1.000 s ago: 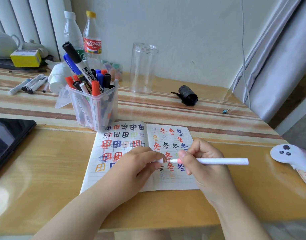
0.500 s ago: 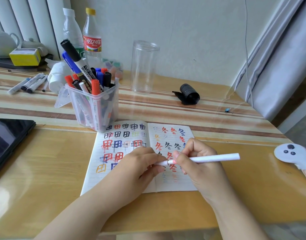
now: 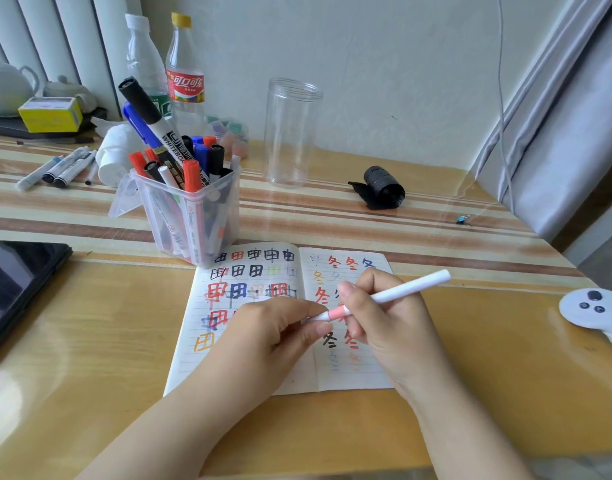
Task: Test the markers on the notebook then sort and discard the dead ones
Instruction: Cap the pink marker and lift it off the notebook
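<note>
Yellow wood with brown stripes makes up the surface (image 3: 418, 216), and a small lined notebook (image 3: 249, 341) lies open on it, close to the person. Both pages already have many test signs in red, black, blue and orange, and some are very faint. Over the notebook, the right hand (image 3: 391, 327) grips a thin white marker with a pink end (image 3: 394, 295). The left hand (image 3: 273, 336) pinches the small white piece at its tip, maybe the cap. I cannot tell if it is going on or coming off.

Just behind the notebook stands a clear plastic tub full of red, blue and black markers (image 3: 188, 206), so lots are likely left to test. Far behind the notebook on the left lie a few grey and white markers (image 3: 60, 168), maybe a sorted pile. Behind the notebook on the right stands an empty tall clear jar (image 3: 290, 133).
</note>
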`<state>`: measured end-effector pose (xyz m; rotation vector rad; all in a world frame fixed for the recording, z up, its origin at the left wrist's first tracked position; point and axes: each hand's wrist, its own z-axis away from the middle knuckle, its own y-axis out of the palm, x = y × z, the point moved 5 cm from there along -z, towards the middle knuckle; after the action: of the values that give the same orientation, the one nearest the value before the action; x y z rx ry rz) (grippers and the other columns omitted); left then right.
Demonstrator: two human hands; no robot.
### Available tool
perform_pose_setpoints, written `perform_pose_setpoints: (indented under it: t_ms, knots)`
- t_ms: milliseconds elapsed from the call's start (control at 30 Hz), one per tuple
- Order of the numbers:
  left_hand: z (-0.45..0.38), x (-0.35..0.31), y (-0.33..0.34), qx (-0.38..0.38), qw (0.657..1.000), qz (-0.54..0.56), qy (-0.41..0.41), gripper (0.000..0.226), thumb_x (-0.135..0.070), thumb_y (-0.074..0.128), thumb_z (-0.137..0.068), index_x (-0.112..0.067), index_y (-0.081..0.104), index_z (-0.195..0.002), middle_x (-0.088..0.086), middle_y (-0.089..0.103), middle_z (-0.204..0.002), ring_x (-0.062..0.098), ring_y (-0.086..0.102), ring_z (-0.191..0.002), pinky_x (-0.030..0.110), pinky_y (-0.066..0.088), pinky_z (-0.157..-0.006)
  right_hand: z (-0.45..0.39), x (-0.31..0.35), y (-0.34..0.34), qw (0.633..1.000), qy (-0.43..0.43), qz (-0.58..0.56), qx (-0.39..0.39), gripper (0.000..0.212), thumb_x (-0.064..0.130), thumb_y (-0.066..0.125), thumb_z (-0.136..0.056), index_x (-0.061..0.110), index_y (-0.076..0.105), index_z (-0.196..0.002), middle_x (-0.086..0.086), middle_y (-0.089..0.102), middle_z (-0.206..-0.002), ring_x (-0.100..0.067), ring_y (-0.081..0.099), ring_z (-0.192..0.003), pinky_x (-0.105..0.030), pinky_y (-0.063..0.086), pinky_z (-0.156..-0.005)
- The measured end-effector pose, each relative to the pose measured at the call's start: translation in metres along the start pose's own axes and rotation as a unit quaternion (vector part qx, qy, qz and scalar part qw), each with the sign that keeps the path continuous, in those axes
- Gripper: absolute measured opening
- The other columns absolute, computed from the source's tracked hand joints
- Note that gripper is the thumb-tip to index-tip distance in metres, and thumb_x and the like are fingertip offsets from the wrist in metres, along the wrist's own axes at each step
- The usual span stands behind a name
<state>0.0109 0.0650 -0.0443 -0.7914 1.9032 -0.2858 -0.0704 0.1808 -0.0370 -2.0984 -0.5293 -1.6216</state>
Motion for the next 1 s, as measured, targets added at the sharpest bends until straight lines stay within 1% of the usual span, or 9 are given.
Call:
perform_pose_setpoints:
  t_ms: [167,300,433,533,600,733,800,900,1000]
  knots:
    - [0.002,0.000,-0.002,-0.003,1.000,-0.025,0.005,0.028,-0.047,0.049,-0.087,-0.024,0.064,-0.080,-0.013,0.041,-0.053,0.000,0.042,-0.053,0.006,0.028,-0.050,0.001,-0.003,0.005,0.999,0.024,-0.026,0.003,0.033,0.028,0.059,-0.078,0.025,0.046,-0.049,0.002,0.051,-0.041,-0.010,0.045,-0.044,-0.015,0.035,-0.045]
    - [0.003,-0.004,-0.004,-0.003,0.998,-0.046,0.036,0.025,-0.040,0.048,-0.090,-0.022,0.061,-0.078,-0.023,0.036,-0.053,-0.006,0.041,-0.054,0.002,0.027,-0.052,0.003,-0.005,0.008,0.998,0.048,-0.044,-0.005,0.032,0.027,0.059,-0.077,0.023,0.044,-0.049,0.000,0.053,-0.042,-0.009,0.043,-0.039,-0.016,0.033,-0.040]
    - [0.003,-0.008,-0.004,0.002,0.997,-0.057,0.052,0.029,-0.036,0.046,-0.091,-0.017,0.062,-0.078,-0.014,0.043,-0.055,0.000,0.040,-0.054,0.003,0.027,-0.052,0.006,-0.007,0.011,0.996,0.063,-0.070,-0.006,0.034,0.021,0.060,-0.081,0.006,0.039,-0.060,0.002,0.052,-0.041,-0.008,0.040,-0.035,-0.015,0.030,-0.038]
    - [0.004,-0.006,-0.002,0.008,0.997,-0.065,0.049,0.030,-0.036,0.046,-0.091,-0.015,0.063,-0.078,-0.009,0.048,-0.055,0.004,0.043,-0.054,0.006,0.028,-0.051,0.005,-0.008,0.012,0.994,0.083,-0.067,-0.011,0.035,0.012,0.057,-0.092,0.005,0.039,-0.063,0.002,0.052,-0.041,-0.007,0.039,-0.035,-0.014,0.030,-0.038]
    - [0.003,-0.001,0.000,0.002,0.998,-0.061,0.030,0.027,-0.036,0.050,-0.090,-0.017,0.065,-0.079,-0.011,0.047,-0.054,0.001,0.042,-0.053,0.007,0.028,-0.051,0.004,-0.010,0.014,0.993,0.096,-0.069,-0.010,0.030,0.014,0.054,-0.091,0.004,0.042,-0.065,0.004,0.050,-0.041,-0.007,0.038,-0.035,-0.015,0.030,-0.038]
    - [0.000,0.006,-0.008,-0.060,0.996,-0.004,-0.060,0.012,-0.036,0.063,-0.083,-0.024,0.065,-0.083,-0.006,0.054,-0.054,0.006,0.048,-0.049,0.012,0.037,-0.048,0.002,-0.010,0.023,0.986,0.109,-0.124,0.007,0.031,0.033,0.058,-0.078,0.003,0.052,-0.070,0.005,0.050,-0.047,-0.005,0.040,-0.042,-0.016,0.034,-0.043]
    - [-0.002,0.004,-0.019,-0.091,0.991,0.033,-0.096,0.009,-0.027,0.069,-0.080,-0.022,0.062,-0.078,-0.002,0.060,-0.059,0.006,0.049,-0.047,0.016,0.041,-0.047,-0.003,-0.002,0.029,0.984,0.120,-0.131,0.025,0.035,0.039,0.056,-0.076,0.004,0.059,-0.073,0.004,0.056,-0.052,-0.006,0.044,-0.046,-0.018,0.037,-0.048]
    - [-0.003,-0.008,-0.045,-0.161,0.983,0.018,-0.085,0.010,-0.016,0.071,-0.078,-0.019,0.062,-0.075,-0.003,0.063,-0.064,0.007,0.056,-0.057,0.014,0.043,-0.053,-0.012,0.013,0.038,0.980,0.168,-0.091,0.060,0.045,0.048,0.044,-0.088,0.011,0.066,-0.074,-0.002,0.060,-0.054,-0.009,0.047,-0.046,-0.021,0.037,-0.051]
    - [-0.003,-0.015,-0.085,-0.240,0.967,0.018,-0.079,0.010,-0.017,0.070,-0.077,-0.025,0.063,-0.077,-0.005,0.067,-0.070,0.014,0.063,-0.068,0.024,0.051,-0.064,-0.018,0.031,0.049,0.979,0.167,-0.055,0.100,0.052,0.048,0.035,-0.095,0.010,0.063,-0.075,-0.004,0.061,-0.056,-0.011,0.045,-0.044,-0.019,0.037,-0.045]
